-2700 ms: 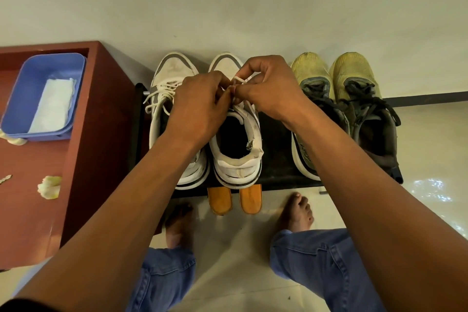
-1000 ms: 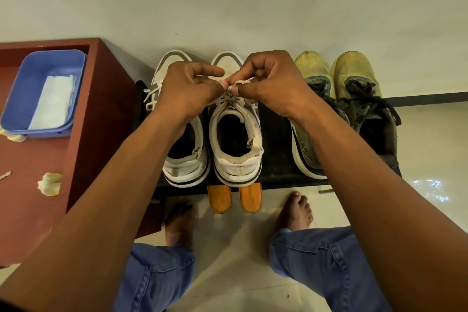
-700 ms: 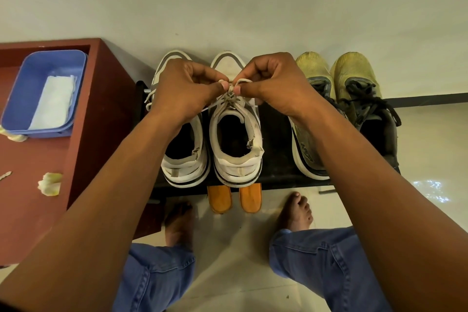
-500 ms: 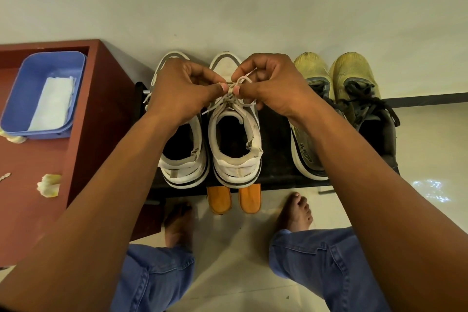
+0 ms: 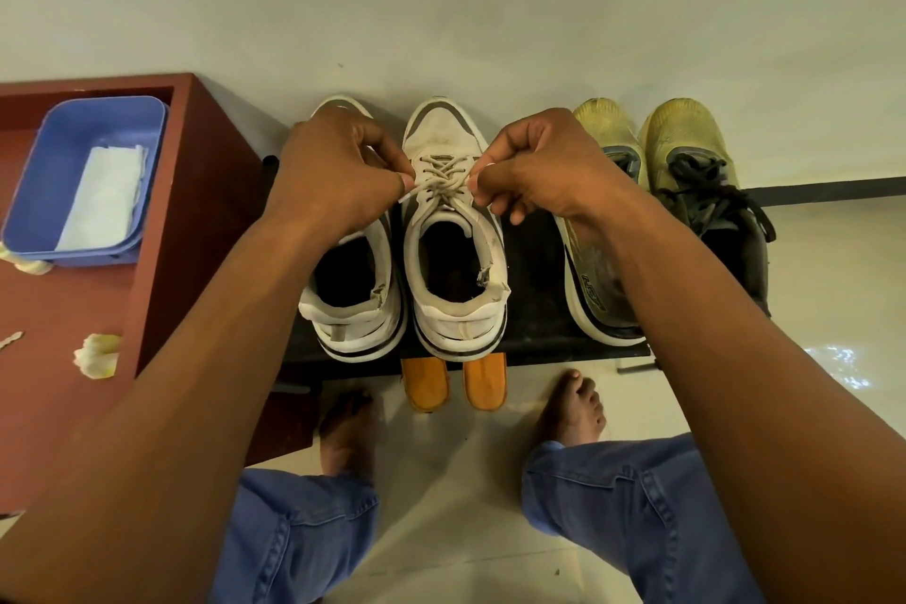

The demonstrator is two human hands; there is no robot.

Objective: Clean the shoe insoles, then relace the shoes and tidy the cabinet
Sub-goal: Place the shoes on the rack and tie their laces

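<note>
Pinching the white lace (image 5: 443, 184) ends, left hand (image 5: 338, 172) and right hand (image 5: 544, 167) each keep a curled grip over the white sneaker (image 5: 453, 231) at 12 o'clock.
Yellow sneakers (image 5: 686, 147) sit at 2 o'clock; the blue tub (image 5: 59, 147) at 10 o'clock holds a folded white cloth (image 5: 105, 196).

Dark logo lettering seen on white midsole sidewall of yellow running shoe (image 5: 595, 270), near heel, partly covered by forearm. Characters too distorted to be read with certainty. No other text, label, number or sign made out on remaining shoes or elsewhere.
</note>
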